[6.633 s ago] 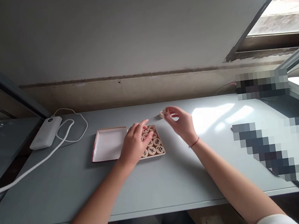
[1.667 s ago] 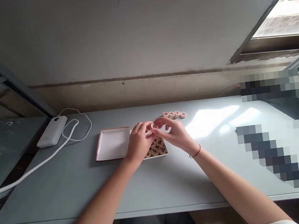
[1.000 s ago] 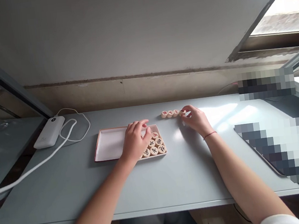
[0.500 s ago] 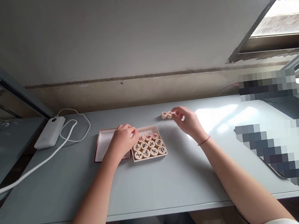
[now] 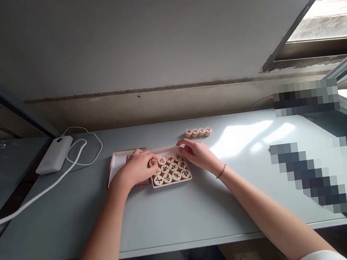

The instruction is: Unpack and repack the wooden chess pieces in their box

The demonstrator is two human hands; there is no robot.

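A person's left hand [image 5: 137, 168] is bending over the left end of the white box [image 5: 173, 183], thumb and fingers curving about a red-marked piece [image 5: 152, 163] at its left side; whether they are gripping it cannot be told. The right hand [image 5: 197, 154] is hanging at the box's back right corner, fingers loosely curled with no piece showing in them, though whether they are touching the rim is unclear. Inside the box, round wooden pieces [image 5: 167, 178] are lying in close rows, red marks behind black ones. Handling one well would seem to be calling for a fingertip pinch on opposite sides and a straight lift, the other hand steadying the box so tight neighbours are not tipping. Behind the box and to its right, four red-marked pieces [image 5: 202, 131] are lying face up in a close row. The open lid [image 5: 119, 158] is lying just left of the box on the gray desk [image 5: 183, 213]; a white power bank [image 5: 53, 155] is resting farther left.
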